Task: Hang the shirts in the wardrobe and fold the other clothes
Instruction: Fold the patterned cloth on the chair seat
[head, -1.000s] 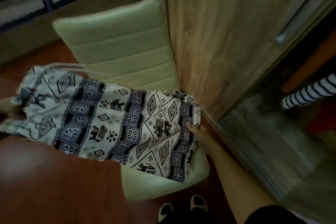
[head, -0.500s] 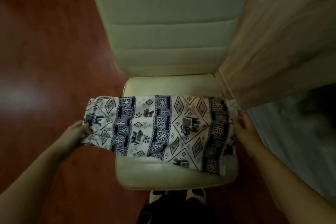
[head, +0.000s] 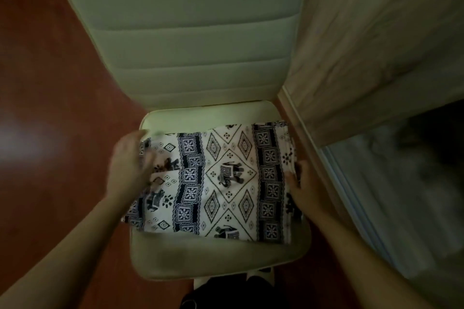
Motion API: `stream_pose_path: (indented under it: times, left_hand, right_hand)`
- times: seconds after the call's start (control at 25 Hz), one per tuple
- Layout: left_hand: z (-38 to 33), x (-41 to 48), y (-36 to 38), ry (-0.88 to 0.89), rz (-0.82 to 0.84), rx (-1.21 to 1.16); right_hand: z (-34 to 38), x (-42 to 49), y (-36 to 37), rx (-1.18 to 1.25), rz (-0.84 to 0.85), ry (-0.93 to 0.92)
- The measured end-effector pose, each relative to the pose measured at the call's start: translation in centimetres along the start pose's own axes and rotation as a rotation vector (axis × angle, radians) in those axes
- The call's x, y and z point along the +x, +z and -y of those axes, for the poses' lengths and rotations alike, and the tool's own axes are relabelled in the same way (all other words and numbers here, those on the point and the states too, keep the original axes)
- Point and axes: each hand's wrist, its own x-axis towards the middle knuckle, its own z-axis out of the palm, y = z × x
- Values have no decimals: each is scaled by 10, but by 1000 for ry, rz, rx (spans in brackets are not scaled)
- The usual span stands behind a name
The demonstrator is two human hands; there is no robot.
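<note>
At the very bottom you can see the person's dark clothes and the tip of a white shoe. Two bare arms reach up from the bottom corners, one on each side.

Next comes the chair. It is pale green, and the front of its soft seat is bare.

The patterned cloth lies flat on the seat in a neat block. It is white with dark blue bands, diamonds and little elephants. Its left side sticks out a bit past the seat. Its right side goes up to the seat's right edge.

The left grip is a bare hand at the left edge of the cloth. Its fingers lie over the cloth there. It is blurry, so I cannot tell if it is holding the cloth or just touching it.

The right grip is a bare hand at the right edge of the cloth. Its thumb sits on the cloth. Its other fingers are by the edge, and I cannot tell if they are pinching it.

Behind the cloth, the chair's back stands up tall with soft padded stripes across it.

The floor on the left is shiny red-brown wood.

On the right is the light wooden wardrobe door, just beside the chair. Below it is something pale and grey, too blurry to make out.
</note>
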Motion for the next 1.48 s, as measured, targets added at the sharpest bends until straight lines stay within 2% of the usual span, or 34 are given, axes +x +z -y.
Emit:
stream_pose_path:
  times: [0.08,0.16,0.2,0.28,0.36,0.44,0.6,0.64,0.76,0.84,1.0,1.12,1.24,1.32,1.4,1.48]
  left_hand:
    - [-81,6,23,251,154,-97]
    - [-126,7,71,581,340,101]
    - [-133,4,98,649,425,239]
    - [-136,-1,139,615,501,464]
    - [-135,-5,157,564,461,483]
    - [-135,-7,161,562,422,496]
    - [-138,-8,161,531,432,501]
    - [-139,-9,163,539,436,503]
    - [-144,-7,163,543,362,404]
    - [-155,1,162,523,240,350]
    - [-177,19,163,422,114,294]
    - [-188,27,163,422,153,269]
    - [-194,30,154,445,138,261]
    - [-193,26,144,496,79,162]
    - [-194,22,126,468,-36,-54]
    - [-197,25,114,446,-209,-154]
  right_hand:
    - [10,-4,-1,16,-15,-12]
    - [9,-8,0,107,-21,50]
    - [4,-9,0,188,16,106]
    - [-4,-15,-4,319,179,224]
    - [-13,-30,-5,260,325,285]
    - [-19,-46,-7,150,351,309]
    - [-33,-62,-4,416,261,431]
    - [-33,-65,0,401,206,425]
    - [-30,-80,18,-33,-157,299]
    - [-26,-94,28,-131,-283,234]
    - [-29,-109,32,10,-101,441]
    - [-32,-111,31,76,-117,456]
    - [-26,-110,32,64,-168,387]
    - [-23,-115,34,86,-257,293]
    - [-24,-123,31,92,-399,73]
    - [-29,-132,23,89,-494,-157]
